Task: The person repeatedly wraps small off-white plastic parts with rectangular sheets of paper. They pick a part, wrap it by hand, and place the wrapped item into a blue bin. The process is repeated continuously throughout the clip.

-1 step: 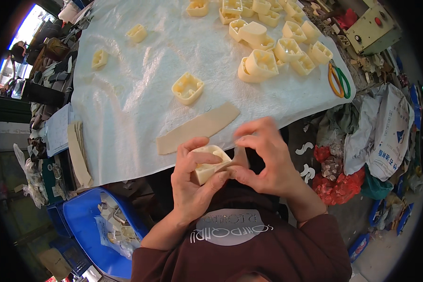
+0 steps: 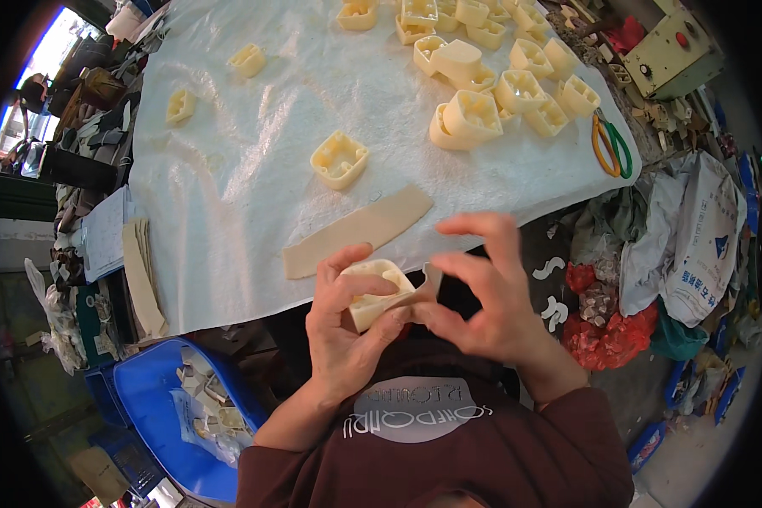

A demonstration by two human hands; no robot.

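- Left hand grips a cream rounded-square shell just below the counter edge.
- Right hand pinches a small flap at its right side.
- Flat cream strip lies just beyond, long axis slanting up-right, nearer the left hand.

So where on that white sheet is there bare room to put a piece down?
The widest bare patch on the white sheet lies between the two lone cream pieces at its left and the single square piece. There is also room in front of the flat strip, toward the left corner. The far right is crowded with a cluster of cream pieces and scissors.
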